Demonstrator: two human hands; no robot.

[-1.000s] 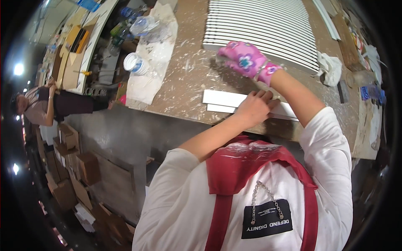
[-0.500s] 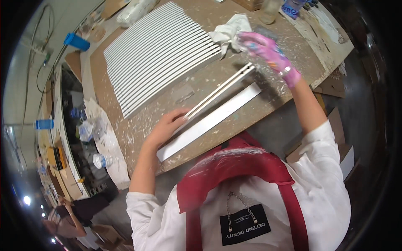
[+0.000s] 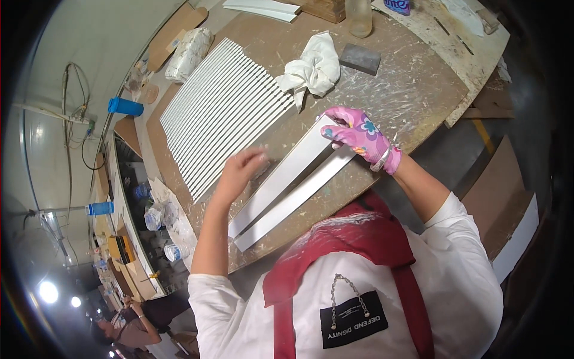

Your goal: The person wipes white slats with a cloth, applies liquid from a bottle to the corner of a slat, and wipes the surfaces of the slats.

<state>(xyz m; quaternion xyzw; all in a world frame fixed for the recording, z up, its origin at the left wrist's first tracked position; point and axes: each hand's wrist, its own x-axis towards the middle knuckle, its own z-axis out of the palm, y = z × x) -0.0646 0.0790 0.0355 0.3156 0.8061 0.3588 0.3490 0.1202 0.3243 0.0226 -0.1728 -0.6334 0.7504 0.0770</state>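
Observation:
My right hand [image 3: 359, 134], in a pink flowered glove, grips the far right end of a long white slat [image 3: 287, 170], its thumb over the top face. The slat is tilted, its broad face turned up. Beside it, nearer me, a second white slat [image 3: 293, 203] lies on the worktable; the two slats spread apart toward the right. My bare left hand [image 3: 244, 167] hovers left of the first slat, its fingers loosely curled and slightly blurred, with nothing seen in them. Behind it many similar white slats lie side by side in a striped panel [image 3: 224, 116].
A crumpled white cloth [image 3: 314, 66] and a grey block [image 3: 360, 58] lie behind my right hand. A clear bottle [image 3: 359, 18] stands at the back. A blue bottle [image 3: 125, 106] is at the left edge of the worktable [image 3: 412, 102]. Another person [image 3: 128, 326] is at lower left.
My right hand has come from the cloth to the slat's end and now grips it. The slat has been turned broad face up. My left hand has lifted off it.

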